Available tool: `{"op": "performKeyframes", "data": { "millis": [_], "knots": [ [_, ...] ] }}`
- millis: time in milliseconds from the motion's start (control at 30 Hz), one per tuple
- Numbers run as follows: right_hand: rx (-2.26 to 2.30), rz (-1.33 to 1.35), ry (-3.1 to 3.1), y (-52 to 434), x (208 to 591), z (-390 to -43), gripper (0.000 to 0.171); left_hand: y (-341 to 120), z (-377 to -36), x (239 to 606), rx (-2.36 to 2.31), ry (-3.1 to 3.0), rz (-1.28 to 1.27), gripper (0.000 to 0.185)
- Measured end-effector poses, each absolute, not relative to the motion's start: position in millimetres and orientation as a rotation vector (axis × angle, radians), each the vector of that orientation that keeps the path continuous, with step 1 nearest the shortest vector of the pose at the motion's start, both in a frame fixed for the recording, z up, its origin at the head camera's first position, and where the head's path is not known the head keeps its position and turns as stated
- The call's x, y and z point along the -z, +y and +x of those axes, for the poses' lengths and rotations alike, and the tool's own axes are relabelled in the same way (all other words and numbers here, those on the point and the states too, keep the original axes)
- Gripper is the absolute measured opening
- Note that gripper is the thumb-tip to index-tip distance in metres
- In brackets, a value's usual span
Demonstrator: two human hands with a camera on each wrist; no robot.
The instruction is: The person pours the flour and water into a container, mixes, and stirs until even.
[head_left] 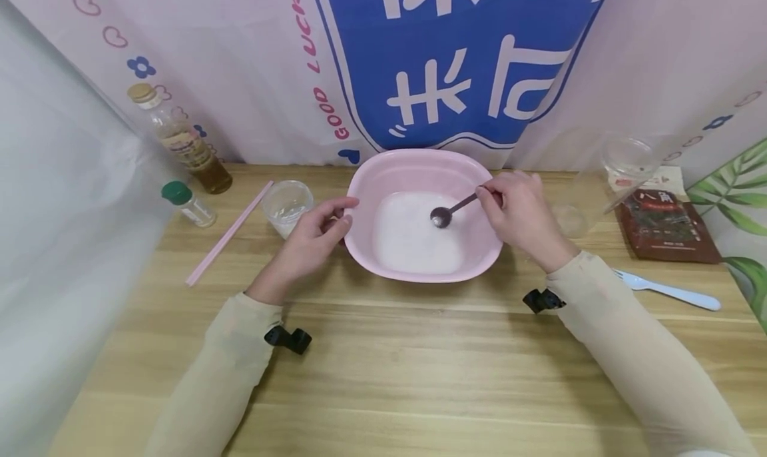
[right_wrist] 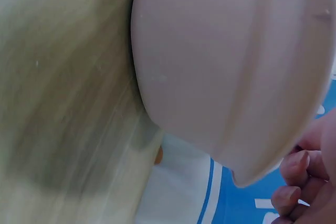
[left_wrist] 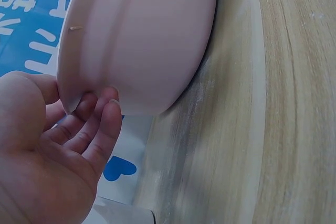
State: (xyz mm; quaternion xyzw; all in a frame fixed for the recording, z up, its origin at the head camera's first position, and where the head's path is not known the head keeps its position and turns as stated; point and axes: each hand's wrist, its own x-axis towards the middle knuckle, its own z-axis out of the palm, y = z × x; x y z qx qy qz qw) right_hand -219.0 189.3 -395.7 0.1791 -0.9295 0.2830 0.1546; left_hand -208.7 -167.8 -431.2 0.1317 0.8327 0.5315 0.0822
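A pink plastic basin (head_left: 413, 174) stands on the wooden table with smooth white stuff (head_left: 410, 240) covering its bottom; whether powder or liquid I cannot tell. My left hand (head_left: 311, 240) pinches the basin's left rim, thumb on top and fingers curled under the lip, as the left wrist view shows. In my right hand (head_left: 521, 214) is a small dark brown measuring spoon (head_left: 441, 217), gripped by its handle at the right rim. The spoon's bowl hangs over the white contents. From the right wrist camera, the basin wall (right_wrist: 210, 66) hides the spoon.
Left of the basin are a clear cup (head_left: 287, 204), pink chopsticks (head_left: 230, 234), a green-capped shaker (head_left: 188, 204) and an oil bottle (head_left: 188, 144). To the right lie a brown food packet (head_left: 662, 224), a pale blue fork (head_left: 671, 290) and a clear plastic container (head_left: 629, 156). A printed curtain hangs behind.
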Motion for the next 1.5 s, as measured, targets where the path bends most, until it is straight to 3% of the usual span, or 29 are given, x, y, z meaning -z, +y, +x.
{"op": "performKeyframes", "data": {
  "millis": [333,767,1500],
  "knots": [
    [-0.863,0.422,-2.679,201.1,378.2,-212.0,0.022,-169.2,-209.6,430.1,-1.596,2.501,0.407,0.04],
    [-0.825,0.47,-2.779,193.3,391.8,-213.2,0.022,-167.3,-207.5,431.1,-1.617,2.487,0.406,0.04],
    [-0.845,0.487,-2.685,203.3,379.9,-212.8,0.022,-167.0,-207.6,432.1,-1.6,2.493,0.397,0.041]
  ]
}}
